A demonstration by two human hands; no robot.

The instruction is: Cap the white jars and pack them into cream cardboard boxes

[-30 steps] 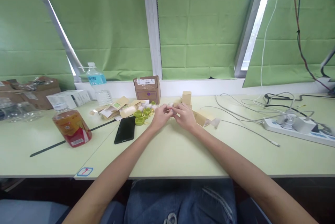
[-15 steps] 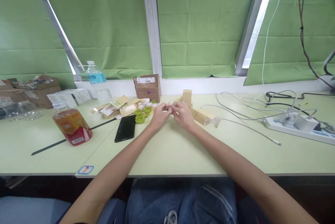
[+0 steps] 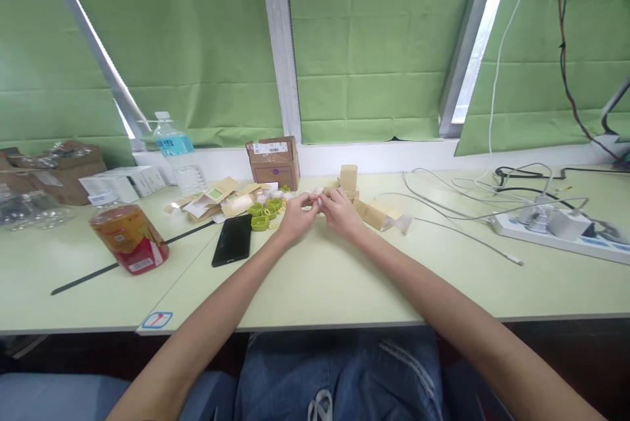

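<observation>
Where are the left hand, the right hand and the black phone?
Left hand [image 3: 296, 216], head view: middle of the hand.
Right hand [image 3: 341, 214], head view: middle of the hand.
Black phone [image 3: 232, 240], head view: middle of its dark upper face.

Both bare arms are slanting forward and inward, narrowing toward one another. The left forearm [image 3: 231, 295] is angling in from the lower left, while the right forearm [image 3: 423, 286] is mirroring it from the lower right. The left wrist [image 3: 284, 237] and right wrist [image 3: 358, 232] are staying apart, each roughly following the line of its forearm. The left hand [image 3: 298, 215] and right hand [image 3: 340, 212] are sitting close together at the center, their fingers curling inward and their fingertips meeting. The fingertips are showing too small to tell how firmly they are pressing.
</observation>
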